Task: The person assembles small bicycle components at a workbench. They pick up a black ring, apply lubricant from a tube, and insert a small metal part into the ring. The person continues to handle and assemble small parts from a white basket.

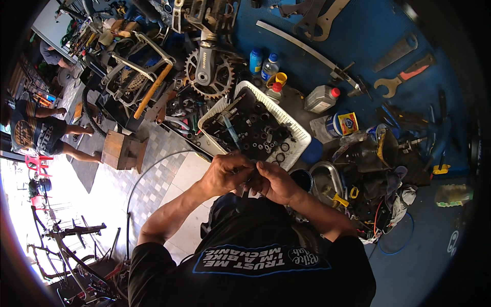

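Tiled floor [153,146]; held part [251,178], axis unclear

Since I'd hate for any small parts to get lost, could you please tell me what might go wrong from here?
The left hand and right hand meet by the near side of the white basket; anything small slipping from them might land among its loose rings and be hard to find. The dark cable curving beside the left forearm could perhaps snag if that arm swings outward.

Left hand [230,173] beside right hand [277,182], near white basket [303,141]
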